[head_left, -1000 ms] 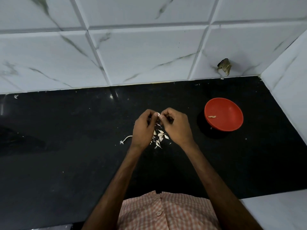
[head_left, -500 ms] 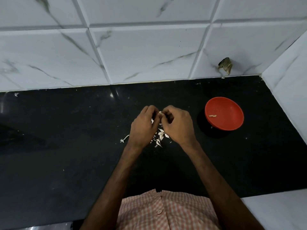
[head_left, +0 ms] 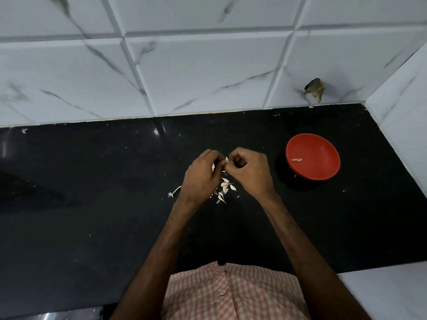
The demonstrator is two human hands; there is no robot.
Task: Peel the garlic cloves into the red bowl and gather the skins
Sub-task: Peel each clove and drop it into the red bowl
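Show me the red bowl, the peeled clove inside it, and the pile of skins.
red bowl (head_left: 323,153): head view, bare inner wall.
peeled clove (head_left: 296,160): head view, its middle.
pile of skins (head_left: 225,185): head view, a central skin.

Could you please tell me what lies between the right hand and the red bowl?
Head view: between right hand and red bowl, only bare black counter and one pale fleck.

The bowl (head_left: 320,150) is red, the counter (head_left: 92,204) black, the tiles (head_left: 196,72) white with grey veins, the shirt (head_left: 233,299) pink-and-white checked, the skins (head_left: 225,187) whitish.
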